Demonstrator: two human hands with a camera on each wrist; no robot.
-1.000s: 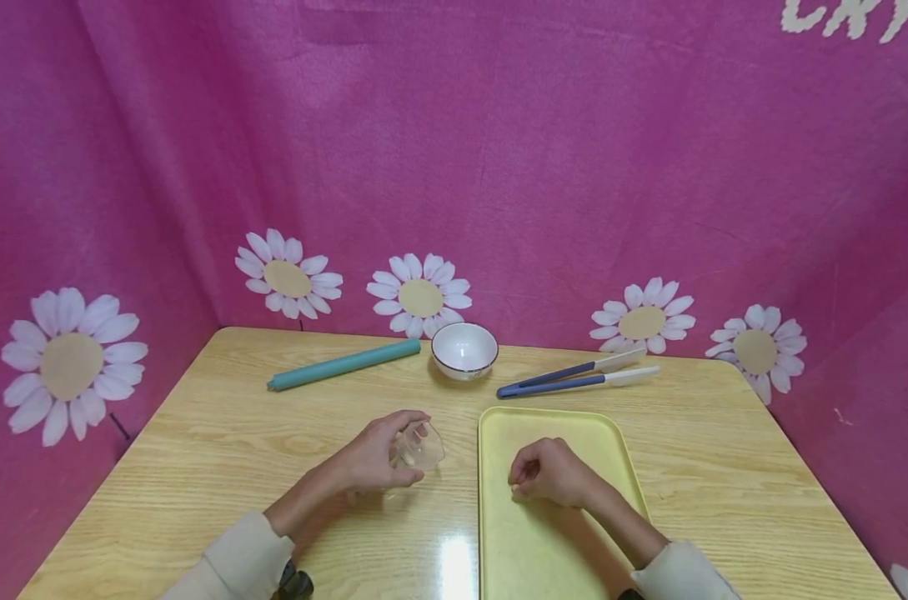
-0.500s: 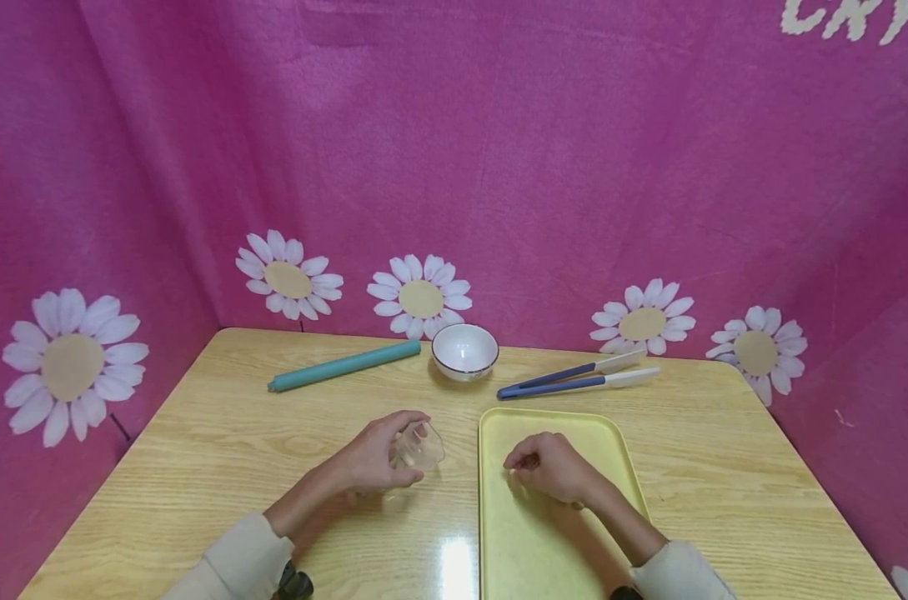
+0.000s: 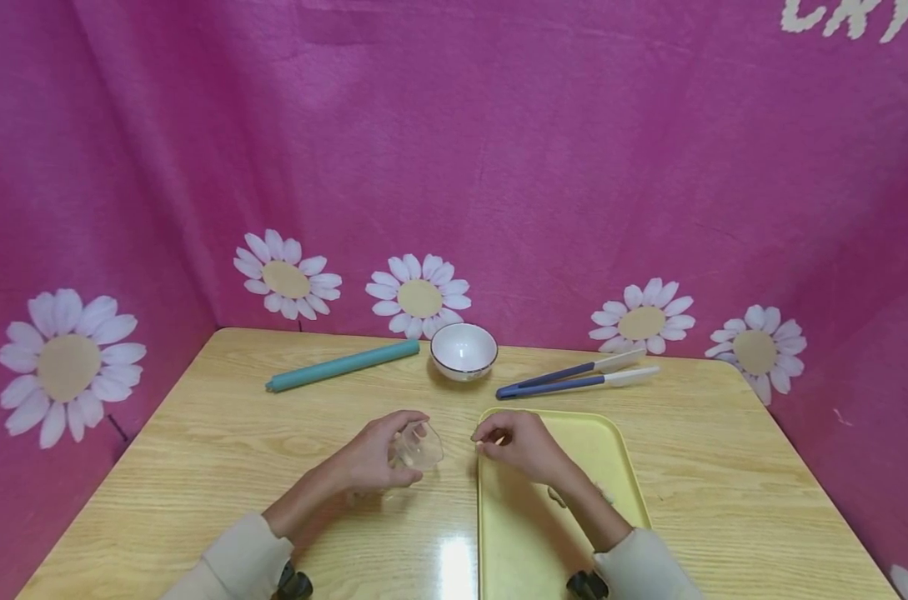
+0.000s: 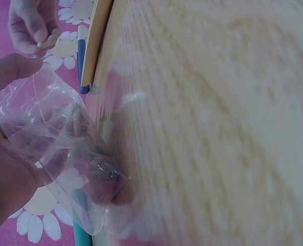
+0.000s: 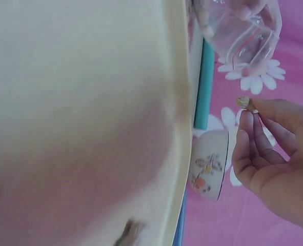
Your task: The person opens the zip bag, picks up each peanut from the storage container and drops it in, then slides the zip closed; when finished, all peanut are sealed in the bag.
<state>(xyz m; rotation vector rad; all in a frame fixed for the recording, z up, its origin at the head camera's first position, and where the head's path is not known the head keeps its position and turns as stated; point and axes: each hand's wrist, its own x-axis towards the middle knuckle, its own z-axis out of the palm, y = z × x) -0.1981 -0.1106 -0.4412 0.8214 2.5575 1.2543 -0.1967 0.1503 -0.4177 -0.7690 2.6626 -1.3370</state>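
A clear plastic bag (image 3: 423, 447) is gripped in my left hand (image 3: 374, 454) just left of the tray, its mouth spread toward the right. Through the film in the left wrist view, fingers and some greyish shapes show dimly. My right hand (image 3: 524, 448) hovers over the left rim of the yellow tray (image 3: 529, 558), a short gap from the bag. Between thumb and forefinger it pinches a small beige, dried-looking piece (image 5: 245, 103). Another brownish piece (image 3: 555, 497) lies on the tray, partly hidden by the right forearm.
Along the table's back edge lie a teal rolled stick (image 3: 341, 367), a white bowl (image 3: 464, 354) with a dark rim, and blue-and-white tongs (image 3: 574, 379). A pink curtain (image 3: 499, 167) with daisies hangs close behind the table.
My right hand has moved left and away from me, from the tray's middle to its left rim, with the small piece pinched. My left hand and the bag have stayed put.
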